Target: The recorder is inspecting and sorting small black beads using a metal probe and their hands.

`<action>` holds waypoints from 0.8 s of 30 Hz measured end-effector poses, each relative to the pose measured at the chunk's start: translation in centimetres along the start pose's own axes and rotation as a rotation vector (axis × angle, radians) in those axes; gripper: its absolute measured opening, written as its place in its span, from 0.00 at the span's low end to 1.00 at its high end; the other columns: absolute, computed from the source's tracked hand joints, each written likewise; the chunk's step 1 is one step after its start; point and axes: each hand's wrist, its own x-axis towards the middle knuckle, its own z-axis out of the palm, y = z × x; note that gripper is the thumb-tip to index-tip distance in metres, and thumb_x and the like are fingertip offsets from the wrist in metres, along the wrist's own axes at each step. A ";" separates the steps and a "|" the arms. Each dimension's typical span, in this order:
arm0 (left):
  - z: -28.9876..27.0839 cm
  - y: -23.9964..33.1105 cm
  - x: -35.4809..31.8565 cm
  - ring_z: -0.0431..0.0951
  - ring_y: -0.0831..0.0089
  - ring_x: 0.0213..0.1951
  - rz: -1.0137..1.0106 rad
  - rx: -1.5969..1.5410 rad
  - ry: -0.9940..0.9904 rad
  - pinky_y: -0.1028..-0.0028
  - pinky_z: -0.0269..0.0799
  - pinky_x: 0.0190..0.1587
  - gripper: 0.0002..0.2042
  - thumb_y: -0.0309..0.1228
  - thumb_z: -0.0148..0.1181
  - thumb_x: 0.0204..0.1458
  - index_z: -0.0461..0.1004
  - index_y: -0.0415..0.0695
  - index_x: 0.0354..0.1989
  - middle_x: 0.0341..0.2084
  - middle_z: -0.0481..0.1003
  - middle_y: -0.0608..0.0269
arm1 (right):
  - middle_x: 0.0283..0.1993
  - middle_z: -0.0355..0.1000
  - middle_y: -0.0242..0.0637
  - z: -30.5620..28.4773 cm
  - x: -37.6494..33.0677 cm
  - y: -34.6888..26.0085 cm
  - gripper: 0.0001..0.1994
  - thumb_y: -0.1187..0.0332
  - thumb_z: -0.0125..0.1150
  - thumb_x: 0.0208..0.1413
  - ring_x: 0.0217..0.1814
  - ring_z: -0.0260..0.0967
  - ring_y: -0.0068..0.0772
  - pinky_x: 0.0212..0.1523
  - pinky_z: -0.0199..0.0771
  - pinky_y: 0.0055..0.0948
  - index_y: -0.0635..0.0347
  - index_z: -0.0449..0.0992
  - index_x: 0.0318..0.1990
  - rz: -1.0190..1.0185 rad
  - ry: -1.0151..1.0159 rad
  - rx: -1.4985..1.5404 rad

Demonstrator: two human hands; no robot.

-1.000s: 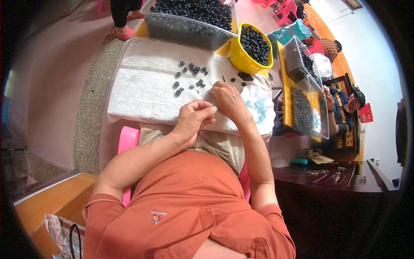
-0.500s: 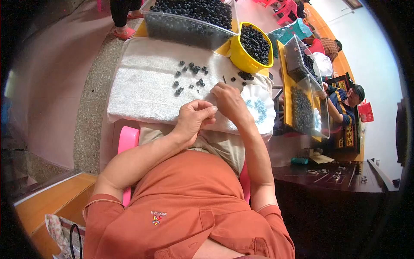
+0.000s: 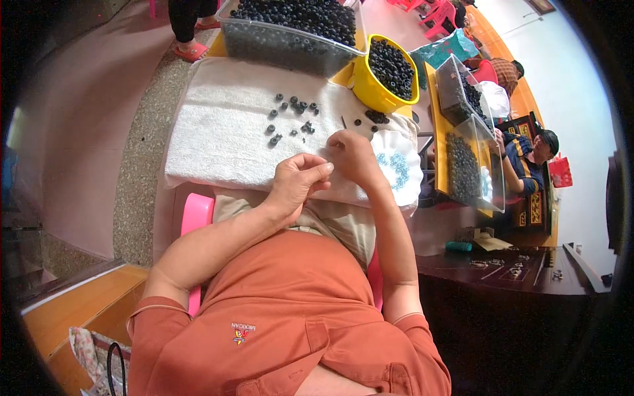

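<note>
My left hand hovers over the near edge of a white towel, thumb and forefinger pinched together; whatever they hold is too small to make out. Close beside it my right hand is closed, palm down, its fingertips hidden. A thin dark stick shows just beyond the right hand; whether it is held or lies on the towel I cannot tell. Several small black ring-like parts are scattered on the towel ahead of my left hand. Right of my right hand sits a white scalloped dish with tiny blue pieces.
Beyond the towel stand a clear bin and a yellow basket, both full of black parts. More black parts lie near the basket. Further bins stand at right, where another person sits. Someone's sandalled foot shows far left.
My right hand has shifted slightly nearer to me and to the right. My left hand stays pinched in nearly the same place. The parts on the towel look unchanged.
</note>
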 end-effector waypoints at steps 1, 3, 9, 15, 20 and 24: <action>0.0 0.0 0.0 0.76 0.81 0.29 0.002 0.000 -0.001 0.80 0.78 0.35 0.04 0.25 0.63 0.55 0.75 0.42 0.36 0.29 0.76 0.68 | 0.32 0.75 0.39 -0.1 -0.1 0.1 0.05 0.76 0.63 0.50 0.36 0.75 0.29 0.38 0.73 0.27 0.66 0.77 0.35 0.109 -0.040 0.149; 0.1 0.1 0.1 0.76 0.80 0.29 0.000 0.006 -0.012 0.80 0.78 0.35 0.04 0.25 0.63 0.55 0.75 0.42 0.36 0.29 0.76 0.68 | 0.32 0.75 0.37 -0.5 -0.8 0.6 0.05 0.77 0.63 0.52 0.36 0.74 0.25 0.38 0.72 0.24 0.66 0.77 0.36 0.177 -0.061 0.539; 0.1 0.2 -0.1 0.76 0.80 0.31 0.003 0.014 -0.022 0.79 0.76 0.36 0.04 0.25 0.63 0.55 0.75 0.43 0.37 0.30 0.77 0.68 | 0.39 0.75 0.38 -0.3 -3.7 0.6 0.07 0.78 0.65 0.53 0.38 0.74 0.25 0.41 0.75 0.23 0.63 0.75 0.38 0.233 -0.068 1.419; -0.1 -0.1 0.1 0.76 0.80 0.32 0.029 0.040 -0.068 0.79 0.76 0.36 0.05 0.26 0.63 0.55 0.75 0.43 0.38 0.30 0.77 0.68 | 0.40 0.76 0.38 -0.2 -4.5 0.0 0.06 0.77 0.64 0.55 0.39 0.76 0.25 0.42 0.78 0.24 0.65 0.75 0.39 0.218 -0.105 1.566; 0.0 0.2 0.0 0.76 0.80 0.32 0.036 0.054 -0.086 0.79 0.75 0.37 0.05 0.27 0.63 0.55 0.75 0.44 0.38 0.30 0.77 0.68 | 0.41 0.77 0.38 -0.2 -4.6 0.0 0.05 0.77 0.64 0.55 0.39 0.76 0.26 0.42 0.78 0.25 0.64 0.75 0.39 0.240 -0.088 1.559; 0.2 0.3 -0.1 0.76 0.80 0.32 0.045 0.060 -0.093 0.78 0.75 0.38 0.05 0.27 0.64 0.55 0.75 0.44 0.37 0.31 0.77 0.67 | 0.40 0.77 0.37 0.2 -4.7 -0.1 0.06 0.77 0.64 0.55 0.39 0.76 0.25 0.43 0.78 0.24 0.64 0.76 0.39 0.255 -0.056 1.572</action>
